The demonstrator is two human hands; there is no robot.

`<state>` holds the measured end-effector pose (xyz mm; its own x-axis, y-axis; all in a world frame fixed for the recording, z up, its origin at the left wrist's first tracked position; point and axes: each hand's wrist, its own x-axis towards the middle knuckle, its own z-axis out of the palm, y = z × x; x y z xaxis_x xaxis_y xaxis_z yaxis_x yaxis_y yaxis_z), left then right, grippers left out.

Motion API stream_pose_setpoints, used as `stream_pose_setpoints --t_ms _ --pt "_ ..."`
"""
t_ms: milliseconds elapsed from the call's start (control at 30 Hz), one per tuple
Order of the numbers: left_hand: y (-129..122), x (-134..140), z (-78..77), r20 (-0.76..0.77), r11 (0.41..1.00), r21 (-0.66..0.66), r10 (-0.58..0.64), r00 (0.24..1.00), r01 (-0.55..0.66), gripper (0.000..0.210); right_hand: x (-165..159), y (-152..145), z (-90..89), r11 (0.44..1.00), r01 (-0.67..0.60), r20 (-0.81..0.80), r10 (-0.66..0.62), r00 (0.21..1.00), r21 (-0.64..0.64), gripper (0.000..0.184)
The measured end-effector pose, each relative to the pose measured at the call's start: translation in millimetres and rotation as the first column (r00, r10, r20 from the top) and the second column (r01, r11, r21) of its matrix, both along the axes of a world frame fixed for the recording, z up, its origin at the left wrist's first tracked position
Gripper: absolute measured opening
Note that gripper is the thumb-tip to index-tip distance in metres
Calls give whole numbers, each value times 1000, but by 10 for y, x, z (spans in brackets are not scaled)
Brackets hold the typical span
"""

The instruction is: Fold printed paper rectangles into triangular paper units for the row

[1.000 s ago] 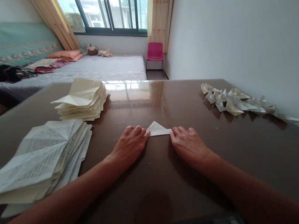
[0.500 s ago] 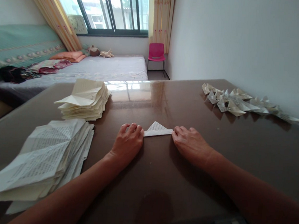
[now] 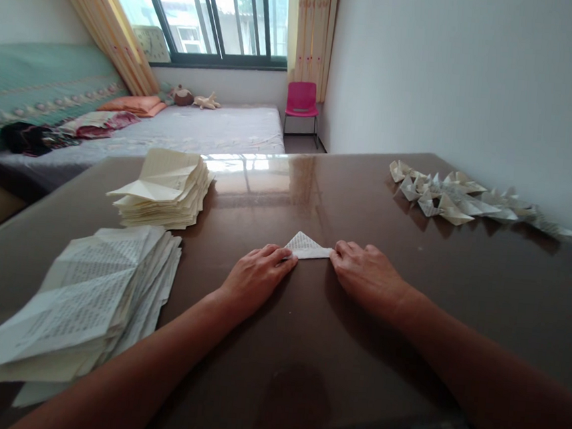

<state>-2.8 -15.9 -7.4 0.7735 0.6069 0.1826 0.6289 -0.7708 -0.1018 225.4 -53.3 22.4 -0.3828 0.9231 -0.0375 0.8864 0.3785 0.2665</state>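
A small folded sheet of printed paper (image 3: 309,248) lies on the brown table (image 3: 274,347), its triangular peak pointing away from me and a white folded band along its near edge. My left hand (image 3: 257,273) is closed on the left end, thumb and fingers pinching it and covering that corner. At the right end, my right hand (image 3: 365,269) is closed with the fingertips gripping the tip of the band. The fingers hide both ends of the paper.
On the left stand a stack of creased printed sheets (image 3: 84,290) and, behind it, a stack of yellowish paper (image 3: 163,187). Several folded paper pieces (image 3: 448,195) sit at the far right by the wall. Beyond the table are a bed (image 3: 223,125) and a pink chair (image 3: 302,100).
My left hand has slid right and inward along the paper's left end, its thumb now showing near the peak. The right hand keeps its hold in nearly the same place.
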Motion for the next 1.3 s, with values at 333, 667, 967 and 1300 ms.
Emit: stream_pose_setpoints --t_ms 333,667,967,1300 --pt "8 73 24 -137 987 141 102 985 -82 24 5 92 1 999 22 -42 -20 999 31 26" --pt "59 14 27 -22 989 108 106 994 -103 15 29 181 -32 998 -35 -76 38 996 47 31" --pt "-2 -48 89 153 986 -48 167 974 -161 21 93 201 -38 986 -160 -155 167 974 56 28" --pt "132 -227 406 487 693 -721 484 727 21 28 141 204 105 918 -294 -823 -58 565 -267 38"
